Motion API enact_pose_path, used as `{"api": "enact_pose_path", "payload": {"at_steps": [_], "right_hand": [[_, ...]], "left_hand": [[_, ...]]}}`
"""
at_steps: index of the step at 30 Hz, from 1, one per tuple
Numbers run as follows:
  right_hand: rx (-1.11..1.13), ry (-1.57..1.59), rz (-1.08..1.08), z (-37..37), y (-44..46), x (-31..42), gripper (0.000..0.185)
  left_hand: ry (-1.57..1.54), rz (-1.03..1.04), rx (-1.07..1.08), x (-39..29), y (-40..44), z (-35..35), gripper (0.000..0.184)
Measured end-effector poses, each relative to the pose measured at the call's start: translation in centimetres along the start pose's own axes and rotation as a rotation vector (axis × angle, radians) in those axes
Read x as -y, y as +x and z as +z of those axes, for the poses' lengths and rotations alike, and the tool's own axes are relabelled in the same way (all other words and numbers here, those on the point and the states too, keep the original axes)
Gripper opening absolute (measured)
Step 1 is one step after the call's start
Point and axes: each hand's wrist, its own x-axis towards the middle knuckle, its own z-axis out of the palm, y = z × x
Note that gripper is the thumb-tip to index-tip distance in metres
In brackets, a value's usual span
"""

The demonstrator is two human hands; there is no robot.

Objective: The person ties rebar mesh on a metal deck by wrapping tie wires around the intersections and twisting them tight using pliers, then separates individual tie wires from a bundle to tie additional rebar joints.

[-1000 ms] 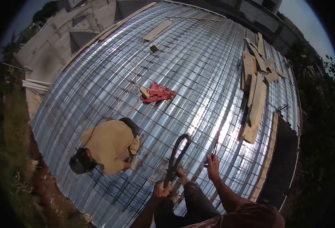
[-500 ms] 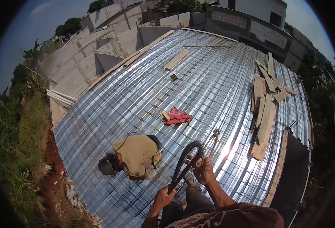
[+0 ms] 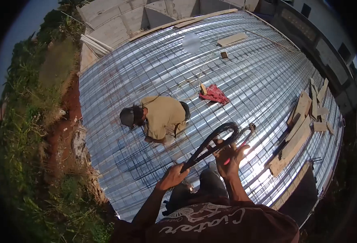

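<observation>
My left hand is closed around the lower end of a looped bundle of thin black wire. The bundle slants up and to the right, and its rounded end lies across the fingers of my right hand. In that hand I also hold pincers with red handles, their metal head pointing up and away from me. Part of the handles is hidden by my fingers and the wire. Both hands are in front of my body, above a grid of steel bars laid on shiny corrugated metal decking.
A co-worker in a tan shirt crouches ahead to the left. Beyond lie a red cloth and a plank. Loose boards are piled at the right, near a dark opening. The deck's left edge borders earth and plants.
My view has swung left and downward, so the deck, co-worker and boards appear farther right. My right hand looks more opened toward me, with the wire loop and pincers still in it.
</observation>
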Motion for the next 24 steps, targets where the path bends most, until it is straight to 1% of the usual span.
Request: {"api": "enact_pose_path", "payload": {"at_steps": [2, 3, 4, 5, 6, 7, 8, 9, 10, 12, 13, 14, 15, 16, 17, 18, 19, 20, 22, 24], "right_hand": [[-0.023, -0.101, 0.006, -1.8, 1.1, -0.9, 0.037], [0.005, -0.116, 0.066, -2.2, 1.6, -1.0, 0.037], [0.036, -0.118, 0.127, -2.5, 2.3, -0.9, 0.028], [0.065, -0.126, 0.195, -2.7, 2.9, -0.8, 0.02], [0.092, -0.106, 0.344, -2.5, 3.4, -0.1, 0.014], [0.109, -0.107, 0.404, -2.6, 3.5, 0.3, 0.014], [0.113, -0.099, 0.454, -3.0, 3.4, 0.6, 0.014], [0.084, -0.123, 0.492, -3.5, 3.4, 0.9, 0.014], [0.144, -0.125, 0.526, -3.7, 3.1, 1.3, 0.015], [0.143, -0.134, 0.561, -4.7, 2.5, 1.3, 0.016], [0.142, -0.146, 0.578, -4.7, 2.1, 1.2, 0.017], [0.155, -0.237, 0.652, -4.8, 2.0, 1.3, 0.018], [0.177, -0.231, 0.681, -4.9, 1.8, 1.1, 0.024], [0.199, -0.224, 0.705, -5.0, 1.6, 0.9, 0.031], [0.207, -0.257, 0.659, -4.7, 1.1, 0.5, 0.041], [0.217, -0.26, 0.666, -4.6, 1.1, 0.4, 0.041], [0.352, -0.305, 0.628, -4.8, 1.0, 0.5, 0.044], [0.493, -0.358, 0.598, -5.1, 0.8, 0.7, 0.048], [0.623, -0.667, 0.504, -5.6, 1.4, 1.6, 0.05], [0.69, -0.762, 0.357, -6.7, 2.4, 2.1, 0.036]], "left_hand": [[0.075, 0.013, -0.065, -1.4, -0.4, -0.4, 0.029], [0.028, -0.195, -0.019, -3.3, -0.4, -1.0, 0.032], [-0.034, -0.398, 0.026, -4.4, -0.4, -1.1, 0.035], [-0.039, -0.447, 0.008, -3.3, -0.9, 0.0, 0.048], [-0.263, -0.462, -0.015, -7.0, -2.7, -1.1, 0.079], [-0.38, -0.535, 0.162, -7.0, -3.6, -1.6, 0.103], [-0.398, -0.467, 0.048, -8.5, -4.8, -2.5, 0.107], [-0.348, -0.473, -0.077, -10.0, -5.8, -3.3, 0.113], [-0.371, -0.512, -0.081, -11.9, -5.7, -3.2, 0.113], [-0.136, -0.472, -0.361, -15.4, -4.2, -2.1, 0.115], [-0.154, -0.504, -0.375, -16.7, -2.9, -0.1, 0.113], [-0.165, -0.532, -0.394, -17.9, -1.1, 1.8, 0.111], [-0.128, -0.628, -0.433, -18.3, 0.1, 4.2, 0.092], [-0.132, -0.637, -0.452, -17.8, 0.3, 6.3, 0.092], [-0.112, -0.667, -0.609, -16.8, 0.3, 8.2, 0.083], [-0.092, -0.693, -0.763, -16.8, 0.3, 8.7, 0.075], [-0.001, -0.65, -0.838, -16.8, -0.1, 9.3, 0.066], [-0.084, -0.747, -0.751, -16.5, -0.9, 9.5, 0.065], [-0.058, -0.69, -0.833, -16.2, -3.1, 9.3, 0.064], [-0.053, -0.689, -0.942, -16.3, -5.4, 8.5, 0.06]]}}
